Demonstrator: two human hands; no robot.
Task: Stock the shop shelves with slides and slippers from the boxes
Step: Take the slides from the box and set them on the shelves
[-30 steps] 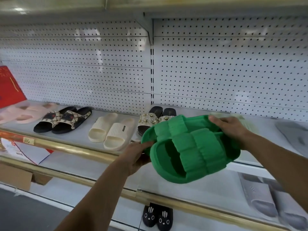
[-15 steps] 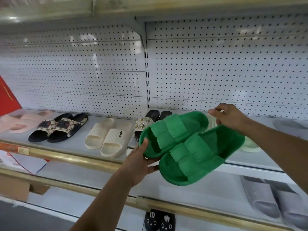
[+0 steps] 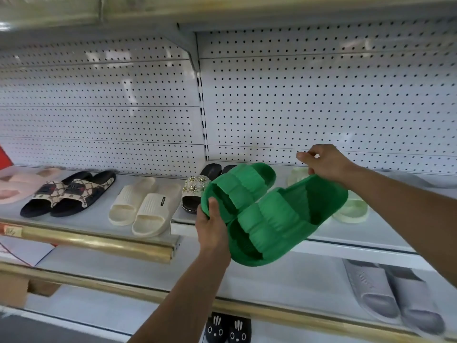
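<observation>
Far left on the upper shelf (image 3: pixel 99 219) lies a pink fluffy pair (image 3: pixel 22 184), partly cut off by the frame edge. Beside it stands a black pair with patterned straps (image 3: pixel 66 191), toes toward the aisle. Next comes a cream ribbed pair (image 3: pixel 146 206), close behind the gold rail (image 3: pixel 99 241) along the shelf front. Just right of the upright post sits a black pair with jewelled straps (image 3: pixel 195 186), partly hidden by the green slides.

The left hand (image 3: pixel 212 226) grips the toe end of the left green slide (image 3: pixel 237 186), thumb curled over the rim, the remaining fingers underneath and out of sight. The right green slide (image 3: pixel 284 219) lies against it, side by side and touching. Both are held in the air before the shelf front, tilted, soles not resting on anything. The right hand (image 3: pixel 324 162) pinches the heel rim of the right green slide, fingers curled tight together.

Behind that slide a pale green pair (image 3: pixel 353 209) rests on the shelf, largely covered. Further right is a grey shape, possibly another slide; blur prevents confirmation.

On the lower shelf (image 3: pixel 284 280), at right, stands a grey pair (image 3: pixel 390 295). At the bottom centre a black pair with rabbit faces (image 3: pixel 227 329) shows below the second gold rail. White pegboard (image 3: pixel 321 95) backs the whole unit.
</observation>
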